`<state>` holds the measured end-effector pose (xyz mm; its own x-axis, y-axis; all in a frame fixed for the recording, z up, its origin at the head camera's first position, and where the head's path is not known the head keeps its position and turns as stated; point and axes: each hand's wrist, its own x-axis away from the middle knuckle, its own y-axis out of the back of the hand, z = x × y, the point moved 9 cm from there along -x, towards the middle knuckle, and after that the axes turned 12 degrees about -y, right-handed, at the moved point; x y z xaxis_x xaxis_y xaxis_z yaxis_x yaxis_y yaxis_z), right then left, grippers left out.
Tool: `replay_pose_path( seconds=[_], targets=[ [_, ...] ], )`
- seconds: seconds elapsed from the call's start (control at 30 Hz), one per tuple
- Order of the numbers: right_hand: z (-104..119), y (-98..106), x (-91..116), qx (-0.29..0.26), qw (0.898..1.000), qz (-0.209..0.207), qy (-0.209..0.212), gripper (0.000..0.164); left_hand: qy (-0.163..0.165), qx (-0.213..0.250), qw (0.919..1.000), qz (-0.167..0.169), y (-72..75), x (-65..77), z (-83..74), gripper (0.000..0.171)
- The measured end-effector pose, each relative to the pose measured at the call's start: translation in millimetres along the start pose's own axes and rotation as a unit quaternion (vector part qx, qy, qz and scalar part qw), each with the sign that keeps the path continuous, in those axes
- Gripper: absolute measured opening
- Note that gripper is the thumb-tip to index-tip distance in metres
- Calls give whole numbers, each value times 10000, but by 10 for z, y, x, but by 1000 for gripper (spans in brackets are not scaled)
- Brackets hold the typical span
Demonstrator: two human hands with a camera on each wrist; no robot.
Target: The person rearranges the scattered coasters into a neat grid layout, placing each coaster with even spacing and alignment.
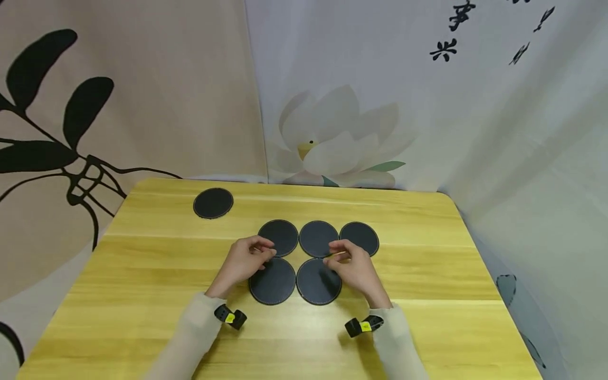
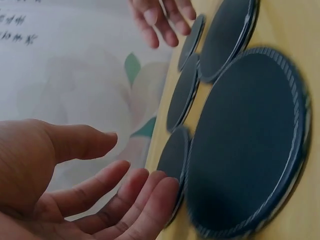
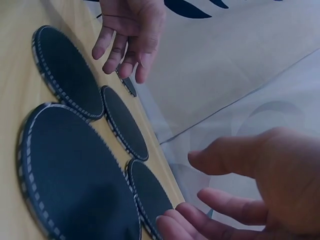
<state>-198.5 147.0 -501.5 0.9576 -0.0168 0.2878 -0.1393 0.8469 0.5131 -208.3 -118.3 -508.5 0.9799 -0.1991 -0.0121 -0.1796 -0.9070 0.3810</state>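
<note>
Several round black coasters with stitched rims lie flat on the wooden table. In the head view the back row has a left coaster [image 1: 278, 236], a middle coaster [image 1: 317, 237] and a right coaster [image 1: 359, 237]. In front of them lie a front left coaster [image 1: 272, 282] and a front right coaster [image 1: 319, 283], edges touching or nearly so. My left hand [image 1: 248, 258] hovers by the left pair, fingers loosely bent and holding nothing. Above the right side of the group is my right hand [image 1: 350, 262], also holding nothing, thumb apart from the fingers in the right wrist view.
One more coaster [image 1: 213, 203] lies apart near the table's back left edge. The wooden table [image 1: 418, 295] meets hanging cloth at the back, with a printed lotus flower [image 1: 342, 132]. Each wrist wears a small black camera [image 1: 230, 317].
</note>
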Motion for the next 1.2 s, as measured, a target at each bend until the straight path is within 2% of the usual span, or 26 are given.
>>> replay_pose_path(
  seconds=[0.13,0.43,0.63,0.97,1.2],
  targets=[
    [81,-27,-42,-57,9999,157,7,46,131,-107,9999,23,208,-24,74,32],
    [262,-146,-132,-43,9993,384,23,50,277,116,9995,38,629,-101,130,42],
    [365,-299,-204,-73,9976,694,39,50,350,183,9992,82,850,-138,164,50],
    [623,-586,-260,-234,9910,1294,255,54,771,292,9966,13,1271,-217,328,61],
    [781,-817,-323,-422,9846,1694,50,54,873,336,9956,-48,1591,-299,493,70]
  ],
)
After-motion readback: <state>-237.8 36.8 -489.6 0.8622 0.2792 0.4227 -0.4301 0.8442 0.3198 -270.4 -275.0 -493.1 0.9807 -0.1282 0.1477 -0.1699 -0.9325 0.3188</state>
